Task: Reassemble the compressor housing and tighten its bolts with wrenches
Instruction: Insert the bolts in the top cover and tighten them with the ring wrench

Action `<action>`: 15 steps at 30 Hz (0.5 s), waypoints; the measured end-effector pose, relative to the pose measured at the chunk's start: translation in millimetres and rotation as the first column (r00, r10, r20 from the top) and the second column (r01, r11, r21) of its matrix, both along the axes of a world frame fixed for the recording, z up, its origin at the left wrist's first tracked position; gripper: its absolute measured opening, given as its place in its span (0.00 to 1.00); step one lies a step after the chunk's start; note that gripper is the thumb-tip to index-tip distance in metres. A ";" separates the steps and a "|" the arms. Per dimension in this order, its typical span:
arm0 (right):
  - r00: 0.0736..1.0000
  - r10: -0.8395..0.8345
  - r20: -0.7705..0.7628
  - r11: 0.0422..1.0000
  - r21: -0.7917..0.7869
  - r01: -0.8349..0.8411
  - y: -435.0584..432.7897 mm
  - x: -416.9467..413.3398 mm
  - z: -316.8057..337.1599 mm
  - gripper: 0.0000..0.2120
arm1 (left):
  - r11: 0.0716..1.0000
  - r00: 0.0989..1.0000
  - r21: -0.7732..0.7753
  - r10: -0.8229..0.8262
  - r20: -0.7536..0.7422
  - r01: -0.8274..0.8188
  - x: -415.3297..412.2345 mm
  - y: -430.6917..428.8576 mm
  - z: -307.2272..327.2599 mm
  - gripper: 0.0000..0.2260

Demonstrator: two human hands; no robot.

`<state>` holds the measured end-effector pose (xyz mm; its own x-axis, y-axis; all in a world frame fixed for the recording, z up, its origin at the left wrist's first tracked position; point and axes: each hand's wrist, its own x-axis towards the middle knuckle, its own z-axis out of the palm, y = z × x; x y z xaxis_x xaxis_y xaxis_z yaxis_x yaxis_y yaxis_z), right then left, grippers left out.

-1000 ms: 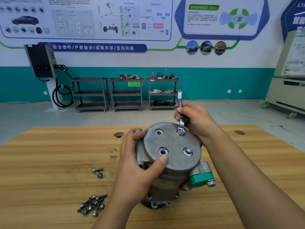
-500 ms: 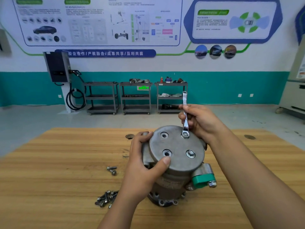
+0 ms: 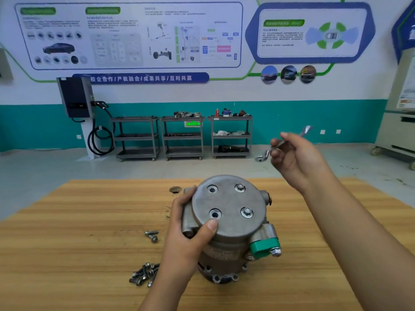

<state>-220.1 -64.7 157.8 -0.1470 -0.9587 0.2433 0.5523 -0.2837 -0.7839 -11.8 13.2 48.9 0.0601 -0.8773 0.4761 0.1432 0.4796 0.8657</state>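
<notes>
On the wooden table, our left hand grips the compressor housing mid-table. Our right hand pinches the wrench aloft, far right, clear of it. We'd seat loose bolts in the two empty holes on the left, then tighten evenly.

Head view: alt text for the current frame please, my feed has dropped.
The left hand grips the compressor housing standing on the wooden table, while the right hand holds a wrench in the air, clear of it. Its round cover has two bolts seated and two holes empty; loose bolts lie to its left.
</notes>
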 end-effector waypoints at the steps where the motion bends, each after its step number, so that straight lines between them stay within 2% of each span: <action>1: 1.000 -0.016 -0.024 1.000 -0.005 0.016 4.9 -2.3 -11.9 0.09 | 1.000 0.999 0.024 -0.014 -0.048 0.015 -1.1 -0.1 -1.8 0.25; 5: 0.993 -0.021 -0.116 1.000 -0.002 0.021 21.3 0.1 -60.0 0.12 | 1.000 0.982 0.003 -0.005 -0.188 0.005 -9.6 -3.2 -7.2 0.25; 10: 0.926 -0.150 -0.347 0.988 -0.006 0.157 33.5 22.5 -87.5 0.18 | 0.998 0.977 -0.046 0.032 -0.211 -0.043 -25.6 -8.4 -4.0 0.21; 15: 0.912 -0.261 -0.317 0.965 -0.050 0.258 34.2 24.1 -83.8 0.15 | 0.997 0.972 -0.047 0.050 -0.230 -0.063 -37.8 -11.8 -5.9 0.20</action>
<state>-196.0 -30.5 74.0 -0.3042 -0.8954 0.3251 0.1801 -0.3892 -0.9034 -49.6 1.4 43.0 0.2215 -0.8430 0.4902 0.3056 0.5373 0.7861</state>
